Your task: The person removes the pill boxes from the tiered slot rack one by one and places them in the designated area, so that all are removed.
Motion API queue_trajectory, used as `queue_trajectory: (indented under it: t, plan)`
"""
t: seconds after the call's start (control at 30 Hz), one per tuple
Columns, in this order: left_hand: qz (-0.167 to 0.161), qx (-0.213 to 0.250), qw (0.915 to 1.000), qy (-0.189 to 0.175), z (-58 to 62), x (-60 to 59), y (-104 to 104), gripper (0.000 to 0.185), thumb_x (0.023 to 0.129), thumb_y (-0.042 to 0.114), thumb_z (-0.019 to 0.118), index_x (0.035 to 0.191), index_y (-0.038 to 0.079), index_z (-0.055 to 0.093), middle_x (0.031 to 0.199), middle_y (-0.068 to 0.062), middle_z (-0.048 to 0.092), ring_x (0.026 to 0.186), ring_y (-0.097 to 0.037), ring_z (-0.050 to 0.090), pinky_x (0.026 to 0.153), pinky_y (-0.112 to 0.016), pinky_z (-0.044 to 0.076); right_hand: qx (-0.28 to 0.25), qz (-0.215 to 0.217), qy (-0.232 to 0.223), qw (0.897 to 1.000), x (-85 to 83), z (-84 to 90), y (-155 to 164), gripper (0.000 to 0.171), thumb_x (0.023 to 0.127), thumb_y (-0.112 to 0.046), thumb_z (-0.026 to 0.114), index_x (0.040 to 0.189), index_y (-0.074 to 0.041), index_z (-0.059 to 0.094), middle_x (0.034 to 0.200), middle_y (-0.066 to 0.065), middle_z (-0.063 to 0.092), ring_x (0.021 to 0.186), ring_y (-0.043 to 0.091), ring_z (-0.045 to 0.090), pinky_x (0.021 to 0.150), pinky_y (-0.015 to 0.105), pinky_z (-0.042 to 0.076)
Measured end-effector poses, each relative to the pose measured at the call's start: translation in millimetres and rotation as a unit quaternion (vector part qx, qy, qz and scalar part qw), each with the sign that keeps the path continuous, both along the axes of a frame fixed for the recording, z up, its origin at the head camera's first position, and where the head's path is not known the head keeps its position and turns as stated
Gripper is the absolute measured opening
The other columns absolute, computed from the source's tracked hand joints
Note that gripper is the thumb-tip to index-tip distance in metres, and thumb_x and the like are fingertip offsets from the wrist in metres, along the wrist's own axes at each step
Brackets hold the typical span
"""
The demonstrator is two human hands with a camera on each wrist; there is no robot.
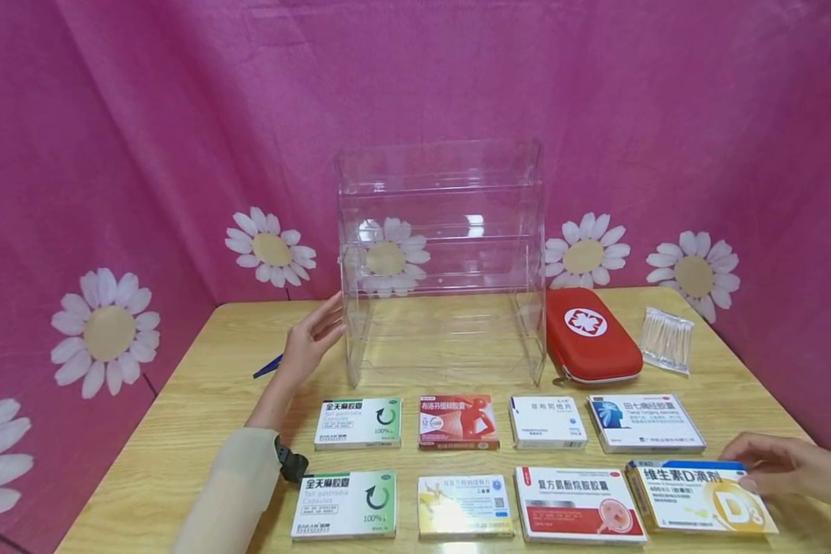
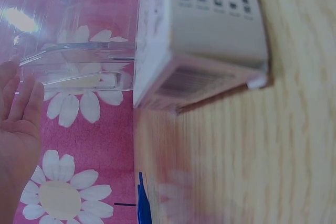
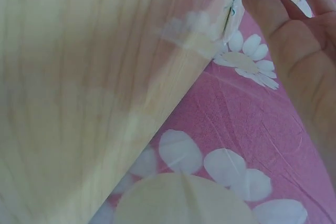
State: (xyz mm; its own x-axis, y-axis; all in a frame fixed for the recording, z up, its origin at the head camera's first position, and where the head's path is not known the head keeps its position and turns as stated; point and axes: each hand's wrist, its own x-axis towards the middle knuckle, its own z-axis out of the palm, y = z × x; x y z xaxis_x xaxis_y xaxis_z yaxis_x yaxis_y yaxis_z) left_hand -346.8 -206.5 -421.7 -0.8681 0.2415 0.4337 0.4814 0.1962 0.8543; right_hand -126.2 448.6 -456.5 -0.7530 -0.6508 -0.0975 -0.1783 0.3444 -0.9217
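A: Where's the rack [image 1: 443,261]?
B: Table [image 1: 201,400] centre, twelve o'clock of the boxes. Left hand [image 1: 312,338] spread, fingers touching its nine o'clock wall.
A: Right hand [image 1: 789,465]?
B: Relaxed, fingertips on the D3 box [image 1: 699,496], at the table's four o'clock edge.

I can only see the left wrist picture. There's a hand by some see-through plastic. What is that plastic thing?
Observer: It is a clear shelf rack with several tiers, standing at the back of the wooden table. The left hand has straight fingers against its left side.
Operator: What's the other hand doing?
Observer: The right hand lies on the right end of a box marked D3, at the front right.
Operator: Are there more boxes?
Observer: Yes, eight medicine boxes in two rows of four, in front of the rack.
Operator: Anything red?
Observer: A red first-aid pouch lies just right of the rack.
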Motion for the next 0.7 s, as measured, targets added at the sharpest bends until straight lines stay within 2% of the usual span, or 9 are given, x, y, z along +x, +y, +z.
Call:
queue_trajectory:
  t: [0.17,0.37,0.53,0.6,0.7]
  plan:
    - [0.0,-0.005,0.9999,-0.012,0.7,0.7,-1.8,0.056,0.095,0.005,0.062,0.148,0.011,0.044,0.146,-0.017,0.051,0.132,-0.033,0.052,0.097,-0.008,0.049,0.028,-0.017,0.049,0.998,0.2,-3.4,-1.2,0.036,0.095,0.014,0.045,0.116,-0.009,0.063,0.113,-0.02,0.064,0.1,-0.009,0.057,0.074,0.01,0.053]
    - [-0.002,-0.001,0.9999,-0.014,0.0,0.7,-2.3,0.056,0.094,0.005,0.062,0.147,0.012,0.045,0.146,-0.017,0.052,0.132,-0.033,0.053,0.097,-0.009,0.05,0.043,-0.037,0.055,0.997,0.1,-5.5,-0.4,0.034,0.095,0.012,0.047,0.114,-0.011,0.064,0.112,-0.025,0.063,0.099,-0.011,0.056,0.073,0.009,0.053]
    - [-0.005,-0.001,1.0,-0.004,-0.9,-0.4,-2.6,0.056,0.095,0.005,0.062,0.147,0.011,0.045,0.145,-0.019,0.052,0.132,-0.036,0.052,0.098,-0.009,0.05,0.057,-0.046,0.089,0.993,1.8,-6.5,-0.3,0.039,0.094,0.014,0.048,0.116,-0.014,0.064,0.114,-0.028,0.061,0.098,-0.012,0.055,0.072,0.009,0.052]
    - [-0.005,-0.004,1.0,-0.003,-0.7,0.0,-2.6,0.056,0.095,0.005,0.062,0.148,0.01,0.045,0.145,-0.019,0.052,0.132,-0.036,0.051,0.097,-0.009,0.05,0.064,-0.057,0.098,0.991,3.6,-6.1,-0.7,0.041,0.094,0.013,0.049,0.118,-0.016,0.063,0.114,-0.029,0.06,0.098,-0.012,0.056,0.071,0.011,0.054]
    - [-0.003,-0.009,1.0,0.0,0.7,2.2,-2.6,0.057,0.095,0.004,0.062,0.148,0.009,0.044,0.145,-0.02,0.051,0.132,-0.037,0.051,0.098,-0.01,0.05,0.089,-0.098,0.088,0.987,6.6,-0.5,-2.0,0.044,0.096,0.008,0.048,0.119,-0.027,0.062,0.11,-0.03,0.06,0.095,-0.012,0.057,0.07,0.013,0.056]
